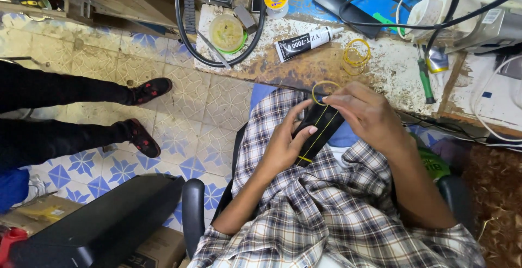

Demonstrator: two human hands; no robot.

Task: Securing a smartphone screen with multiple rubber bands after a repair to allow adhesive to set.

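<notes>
Worn workbench [380, 66] ahead, glue tube [304, 42] and loose yellow bands [356, 56] on it. Over the lap: black phone [318, 132], tilted, left hand [283, 148] closed round its lower edge, thumb across the face. Right hand [367, 113] pinches a yellow rubber band [324, 91] at the phone's top end, band stretched along it.

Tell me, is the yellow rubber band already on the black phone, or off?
On. The yellow rubber band runs lengthwise along the black phone; the right hand pinches its top loop.
</notes>
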